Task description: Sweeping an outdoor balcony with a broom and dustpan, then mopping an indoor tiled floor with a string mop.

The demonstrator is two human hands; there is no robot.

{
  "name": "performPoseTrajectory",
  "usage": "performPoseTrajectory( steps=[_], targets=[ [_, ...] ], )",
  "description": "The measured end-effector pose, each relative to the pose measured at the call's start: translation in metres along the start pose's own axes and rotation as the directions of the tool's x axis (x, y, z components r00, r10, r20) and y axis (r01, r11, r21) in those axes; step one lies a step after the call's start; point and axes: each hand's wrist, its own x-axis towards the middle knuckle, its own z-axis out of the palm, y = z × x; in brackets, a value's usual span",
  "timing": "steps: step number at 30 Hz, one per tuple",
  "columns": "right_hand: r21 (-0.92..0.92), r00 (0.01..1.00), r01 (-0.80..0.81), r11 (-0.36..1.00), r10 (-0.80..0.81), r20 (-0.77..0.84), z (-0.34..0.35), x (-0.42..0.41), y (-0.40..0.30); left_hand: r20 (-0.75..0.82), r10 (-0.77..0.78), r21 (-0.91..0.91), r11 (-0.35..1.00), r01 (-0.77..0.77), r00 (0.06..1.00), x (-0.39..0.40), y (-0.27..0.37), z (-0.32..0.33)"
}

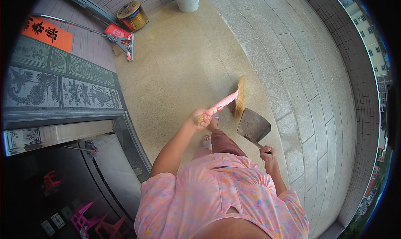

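Note:
My left hand is closed around the top of a short straw broom's handle, which is wrapped in pink and white. The broom's straw bristles fan out on the speckled floor, up and to the right of that hand. My right hand grips the thin handle of a metal dustpan. The pan lies just below the bristles, a small gap apart, with bits of debris in it. My sandalled feet show between the two hands.
Against the wall at the upper left stand a gold lidded metal drum, a red dustpan and a grey squeeze mop. A white bucket is at the top. Grey stone paving and a brick parapet run along the right; a doorway opens lower left.

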Motion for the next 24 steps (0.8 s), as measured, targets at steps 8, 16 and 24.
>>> performPoseTrajectory(
  steps=[8, 16, 24],
  targets=[
    [-0.090, 0.999, 0.005, 0.996, -0.009, -0.046, 0.062, 0.025, 0.009, -0.387, 0.303, 0.217, 0.948, -0.233, 0.871, -0.024, 0.091, -0.002],
    [-0.207, 0.995, -0.086, 0.974, 0.071, -0.076, 0.123, 0.042, 0.034, -0.435, 0.465, 0.402, 0.867, -0.296, 0.771, -0.078, 0.101, 0.020],
    [-0.255, 0.970, -0.230, 0.939, 0.199, -0.143, 0.163, 0.074, 0.059, -0.356, 0.458, -0.101, 0.848, -0.521, 0.815, -0.176, 0.032, 0.035]
  ],
)
